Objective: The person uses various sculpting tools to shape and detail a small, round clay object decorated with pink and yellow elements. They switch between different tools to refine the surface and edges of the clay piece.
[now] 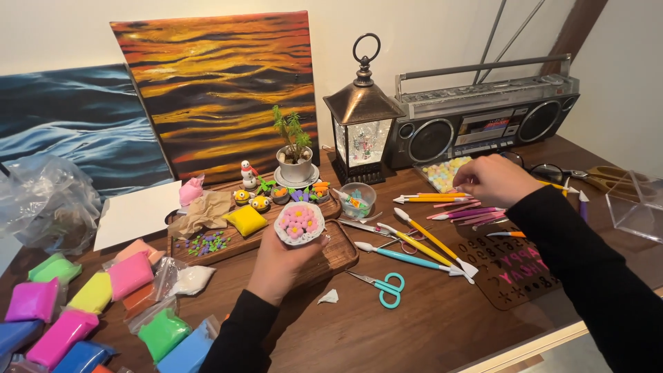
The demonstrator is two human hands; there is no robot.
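Clay piece: white, round clay cake (pixel 300 222) topped with pink flowers, held up above the wooden tray (pixel 343 257), near the desk's middle.
Left hand: left hand (pixel 280 266) is closed around the cake from below; fingers wrap its underside and the flowered top faces the camera, clear of the fingers.
Right hand: right hand (pixel 492 181) hovers well apart from the cake, over the far right of the desk, fingers curled with the tips pinched together just beside the box of pastel beads (pixel 444 173); whether anything sits between the fingertips cannot be told.
Tools: sculpting tools (pixel 431 238) with yellow, blue and pink handles lie fanned out below the right hand, between the two hands.
Scissors: teal-handled scissors (pixel 384 286) lie on the desk, just right of the left wrist.
Stencil: brown letter stencil (pixel 514 266) lies under the right forearm.
Clay packs: bagged clay blocks (pixel 83 304) in pink, yellow, green and blue sit at the left edge.
Board: long wooden board (pixel 228 245) behind the cake carries small clay figures and a yellow block.
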